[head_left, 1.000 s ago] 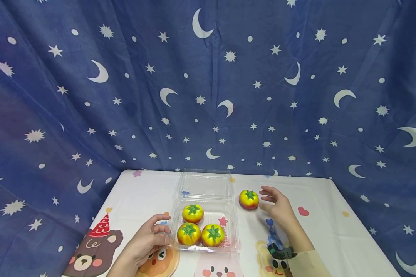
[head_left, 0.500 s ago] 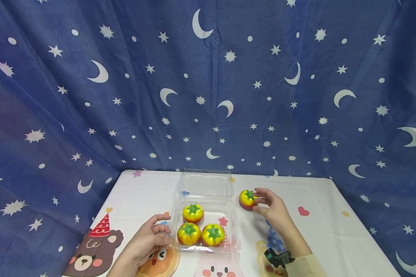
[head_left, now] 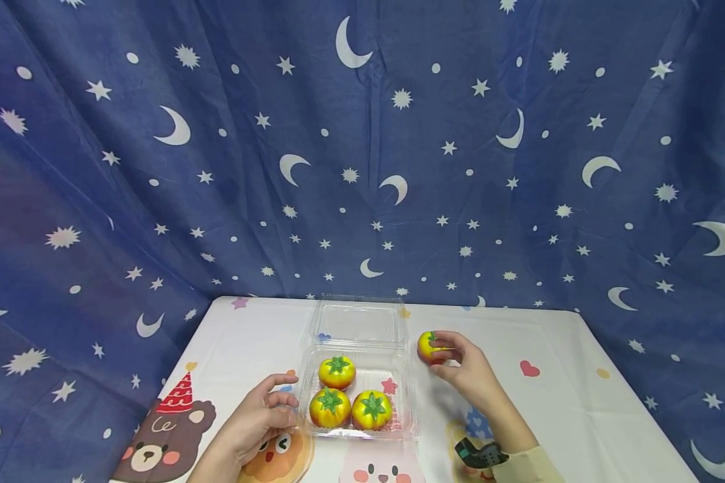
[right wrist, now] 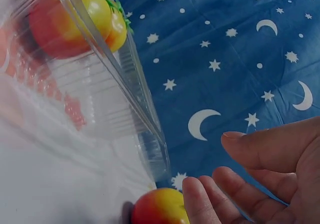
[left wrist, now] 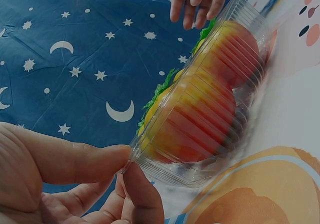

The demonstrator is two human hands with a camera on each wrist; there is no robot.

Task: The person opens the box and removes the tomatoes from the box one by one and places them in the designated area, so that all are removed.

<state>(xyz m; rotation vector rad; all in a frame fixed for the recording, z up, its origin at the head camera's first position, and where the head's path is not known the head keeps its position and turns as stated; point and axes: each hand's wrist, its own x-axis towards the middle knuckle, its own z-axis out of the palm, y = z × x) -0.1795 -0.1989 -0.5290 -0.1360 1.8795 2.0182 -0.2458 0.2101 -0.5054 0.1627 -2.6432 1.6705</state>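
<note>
A clear plastic clamshell box (head_left: 401,376) lies on the table with its lid (head_left: 362,325) folded back. Three yellow-red tomatoes with green star-shaped tops sit inside, one behind (head_left: 332,377) and two in front, left (head_left: 325,416) and right (head_left: 367,417). My left hand (head_left: 260,416) pinches the box's left rim between thumb and finger, as the left wrist view shows. A further tomato (head_left: 425,346) rests on the table right of the box. My right hand (head_left: 470,370) is at its right side, fingers loosely extended and partly covering it; the right wrist view shows the thumb apart from it.
A white tablecloth (head_left: 556,376) with printed cartoon figures covers the table. Behind and at the left hangs a dark blue curtain (head_left: 314,228) patterned with moons and stars. A dark band (head_left: 480,453) circles the right wrist.
My right hand has moved left to the tomato outside the box, its fingers now overlapping the fruit. The left hand and the box stay where they were.
</note>
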